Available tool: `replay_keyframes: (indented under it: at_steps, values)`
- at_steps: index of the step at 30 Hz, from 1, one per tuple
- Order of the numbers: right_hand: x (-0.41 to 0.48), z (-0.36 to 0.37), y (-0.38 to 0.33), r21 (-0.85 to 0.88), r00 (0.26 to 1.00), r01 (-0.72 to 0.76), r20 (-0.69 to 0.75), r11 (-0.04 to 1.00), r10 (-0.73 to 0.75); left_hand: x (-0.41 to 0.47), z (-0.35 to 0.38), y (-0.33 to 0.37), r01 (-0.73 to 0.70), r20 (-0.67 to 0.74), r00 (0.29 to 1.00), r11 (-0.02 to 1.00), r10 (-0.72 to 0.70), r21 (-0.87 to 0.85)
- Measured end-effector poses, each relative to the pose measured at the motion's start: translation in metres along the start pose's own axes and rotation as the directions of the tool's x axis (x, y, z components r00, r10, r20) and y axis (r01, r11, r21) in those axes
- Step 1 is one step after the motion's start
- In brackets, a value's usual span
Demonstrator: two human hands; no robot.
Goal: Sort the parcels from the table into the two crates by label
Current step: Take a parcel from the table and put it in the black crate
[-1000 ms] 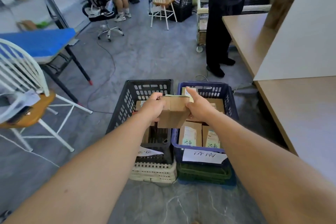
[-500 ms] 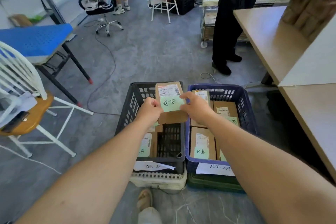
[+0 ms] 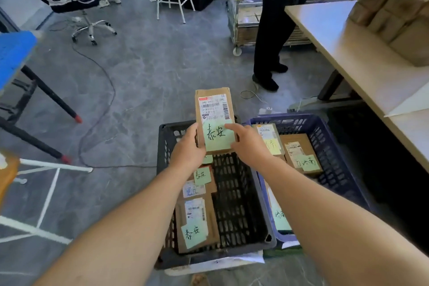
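Parcel now sits higher and more upright than half a second ago, and both hands have come up with it. It is held in the air over the far rim of the black crate, touching neither crate.

- Left hand: grasps the parcel's lower left edge, thumb on the front.
- Right hand: grasps the lower right edge, thumb laid across the green note stuck below the printed shipping label.
- Black crate: brown parcels lie along its left side, overlapping; at least two, each with a handwritten green note. The right part shows bare mesh floor.
- Blue crate: stands just right of the black one, walls touching. Two flat parcels lie at the far end, one with a yellow note and one with a green. Another green-noted one nearer the camera is partly hidden by the right forearm.
- Table at right carries a stack of brown boxes.
- A standing person in dark clothes is at the table's far end.
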State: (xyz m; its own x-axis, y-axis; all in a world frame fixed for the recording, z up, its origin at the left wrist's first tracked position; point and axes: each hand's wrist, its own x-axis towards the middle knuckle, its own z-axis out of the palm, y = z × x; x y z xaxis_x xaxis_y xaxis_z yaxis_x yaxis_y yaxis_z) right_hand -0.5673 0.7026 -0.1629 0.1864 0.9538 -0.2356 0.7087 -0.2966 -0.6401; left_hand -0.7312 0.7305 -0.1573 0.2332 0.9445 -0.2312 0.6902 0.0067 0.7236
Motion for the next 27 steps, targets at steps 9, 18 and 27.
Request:
replay_keyframes:
  at_steps: [9,18,27]
  values:
    - [0.036,0.073,0.052,-0.058,0.993,-0.107,0.034,0.993,0.11,0.053,0.064,-0.074,0.062,0.096,0.993,0.998,-0.062,-0.003]
    - [0.074,0.161,0.135,-0.217,0.964,-0.205,0.122,0.954,0.235,0.093,0.169,-0.155,0.189,0.175,0.968,0.982,-0.182,-0.025]
    - [0.15,0.23,0.19,-0.459,0.95,-0.213,0.109,0.863,0.293,0.158,0.237,-0.204,0.171,0.162,0.973,0.985,-0.167,-0.013]
